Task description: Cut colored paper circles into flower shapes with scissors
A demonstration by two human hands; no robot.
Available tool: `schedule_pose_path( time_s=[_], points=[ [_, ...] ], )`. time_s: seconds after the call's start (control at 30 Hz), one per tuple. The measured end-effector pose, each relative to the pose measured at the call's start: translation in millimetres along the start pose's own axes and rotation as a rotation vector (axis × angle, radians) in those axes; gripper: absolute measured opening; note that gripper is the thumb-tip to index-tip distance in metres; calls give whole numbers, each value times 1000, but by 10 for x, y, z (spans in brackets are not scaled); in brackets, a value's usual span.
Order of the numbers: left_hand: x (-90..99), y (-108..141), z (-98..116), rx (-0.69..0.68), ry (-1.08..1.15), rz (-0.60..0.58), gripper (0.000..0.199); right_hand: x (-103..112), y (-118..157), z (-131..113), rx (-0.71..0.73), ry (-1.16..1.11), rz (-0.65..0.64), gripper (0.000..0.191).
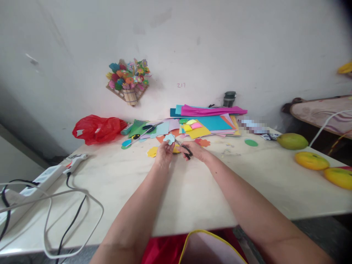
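We've a pale desk (pixel 209 198) w/ a stack of coloured sheets (pixel 213 123) along its far edge, R of centre. A white power strip (pixel 51 178) lies at the L edge, and a red plastic bag (pixel 96 129) nr the far L corner. We hold our L hand (pixel 164 153) and R hand (pixel 196 148) close together, approx. mid-desk (can't tell if they touch). Three fruits (pixel 311 160) sit by the R edge. Our R is clamped on black-handled scissors (pixel 188 150), blades beside the lt-blue flower (pixel 169 138), which our L pinches, toward the far edge.
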State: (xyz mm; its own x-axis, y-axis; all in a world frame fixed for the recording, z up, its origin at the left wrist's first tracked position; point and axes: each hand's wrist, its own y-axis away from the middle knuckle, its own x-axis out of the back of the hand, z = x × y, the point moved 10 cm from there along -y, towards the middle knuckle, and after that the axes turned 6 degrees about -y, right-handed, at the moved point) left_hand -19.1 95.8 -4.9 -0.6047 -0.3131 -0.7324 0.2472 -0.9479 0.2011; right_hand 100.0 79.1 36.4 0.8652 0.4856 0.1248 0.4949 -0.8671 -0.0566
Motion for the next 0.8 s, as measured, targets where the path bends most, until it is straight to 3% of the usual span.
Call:
schedule_pose_path(
  time_s=[0.3,0.4,0.5,0.6,0.67,0.73,0.8],
  points=[
    [29,6,91,-26,-61,17,11,56,57,-29,-62,-5,10,33],
    [21,3,105,-32,-75,2,11,201,-6,74,-88,55,106,34],
    [3,-3,105,-38,-100,-18,10,503,-14,130,-153,400,312,36],
    [-18,-6,94,-51,-135,-41,9,759,51,-10,-164,839,505,37],
    [-32,-9,85,-65,-167,-61,8,853,91,-66,-164,949,566,36],
    [-54,-11,67,-71,-206,-93,8,899,90,2,-207,931,526,33],
    [-71,-11,49,-72,-237,-117,7,886,54,146,-264,835,402,28]
  ],
)
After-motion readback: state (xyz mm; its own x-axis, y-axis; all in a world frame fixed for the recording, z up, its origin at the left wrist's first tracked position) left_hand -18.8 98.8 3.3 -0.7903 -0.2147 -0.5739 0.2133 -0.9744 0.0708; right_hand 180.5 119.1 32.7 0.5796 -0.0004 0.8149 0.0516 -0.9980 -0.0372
